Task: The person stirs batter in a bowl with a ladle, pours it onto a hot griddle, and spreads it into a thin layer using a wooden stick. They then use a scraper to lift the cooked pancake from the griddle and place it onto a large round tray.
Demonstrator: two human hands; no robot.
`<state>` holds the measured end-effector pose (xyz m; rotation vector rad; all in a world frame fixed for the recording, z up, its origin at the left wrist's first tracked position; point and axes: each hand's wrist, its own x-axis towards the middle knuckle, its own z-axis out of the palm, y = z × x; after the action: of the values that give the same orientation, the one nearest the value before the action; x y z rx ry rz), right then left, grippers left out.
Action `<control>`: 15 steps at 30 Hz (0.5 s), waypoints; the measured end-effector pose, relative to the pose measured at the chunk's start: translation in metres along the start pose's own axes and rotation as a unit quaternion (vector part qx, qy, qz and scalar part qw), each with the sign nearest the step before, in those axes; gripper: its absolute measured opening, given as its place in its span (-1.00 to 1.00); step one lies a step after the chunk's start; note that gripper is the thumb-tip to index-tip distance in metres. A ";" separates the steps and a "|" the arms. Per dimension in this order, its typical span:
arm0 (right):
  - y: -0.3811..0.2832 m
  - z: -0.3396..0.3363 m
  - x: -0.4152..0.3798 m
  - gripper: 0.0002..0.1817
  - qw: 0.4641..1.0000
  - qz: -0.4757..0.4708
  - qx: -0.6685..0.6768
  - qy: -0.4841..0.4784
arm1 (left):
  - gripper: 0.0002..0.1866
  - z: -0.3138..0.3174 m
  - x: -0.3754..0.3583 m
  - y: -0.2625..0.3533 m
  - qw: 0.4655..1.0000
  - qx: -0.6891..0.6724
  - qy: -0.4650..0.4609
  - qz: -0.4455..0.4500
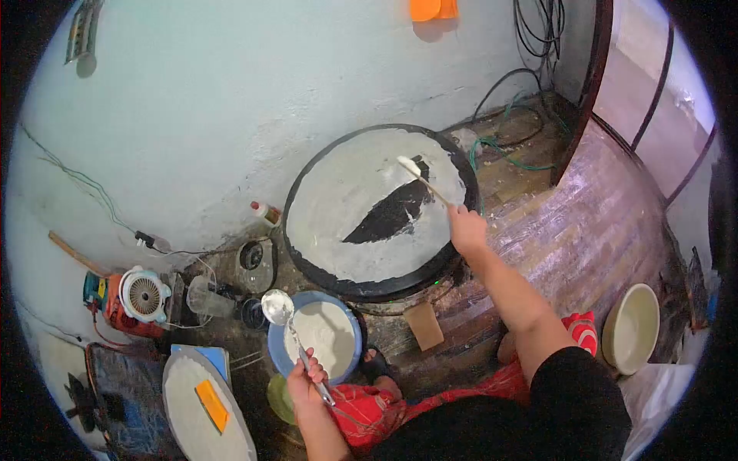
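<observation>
My right hand point(467, 228) grips a thin wooden spreader point(421, 178) whose tip rests on a large round black griddle point(307, 257). White batter covers most of the griddle; a dark bare wedge point(388, 215) is left near the middle. My left hand point(306, 383) holds a metal ladle point(278, 308) by its handle. The ladle's bowl hangs at the far-left rim of a blue bowl point(274, 349) filled with white batter.
A round tray point(181, 415) with an orange scraper point(211, 405) lies at the lower left. A small orange fan point(134, 297), a glass jar point(256, 263), a clear jug point(206, 300) and a bottle point(266, 210) stand by the wall. A cream bowl point(632, 328) sits right. Cables point(507, 146) trail behind the griddle.
</observation>
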<state>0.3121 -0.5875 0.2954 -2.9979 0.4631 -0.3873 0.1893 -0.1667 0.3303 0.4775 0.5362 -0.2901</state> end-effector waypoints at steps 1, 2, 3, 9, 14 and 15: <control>0.006 -0.002 0.002 -0.71 1.000 0.017 0.008 -0.003 | -0.68 0.002 0.000 0.000 1.000 -0.029 -0.003 -0.007; 0.010 -0.003 0.003 -0.70 0.999 0.033 0.017 -0.006 | -0.68 0.002 -0.001 -0.001 0.998 -0.059 -0.006 -0.013; 0.012 -0.004 0.000 -0.70 0.999 0.034 0.016 -0.004 | -0.68 0.002 -0.001 -0.002 0.998 -0.058 -0.008 -0.014; 0.046 0.024 0.001 -0.67 0.928 0.115 0.352 -0.047 | -0.68 0.003 -0.002 -0.002 0.998 -0.055 -0.001 -0.001; 0.074 0.034 0.045 -0.68 0.951 0.097 0.283 -0.083 | -0.66 0.007 -0.002 -0.001 1.000 -0.017 -0.002 0.002; 0.076 0.033 0.042 -0.68 0.951 0.098 0.283 -0.084 | -0.67 0.007 -0.002 -0.001 0.999 -0.032 -0.009 -0.007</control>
<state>0.3374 -0.6711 0.2642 -2.3795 0.5211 -0.2006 0.1903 -0.1710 0.3357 0.4094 0.5301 -0.2898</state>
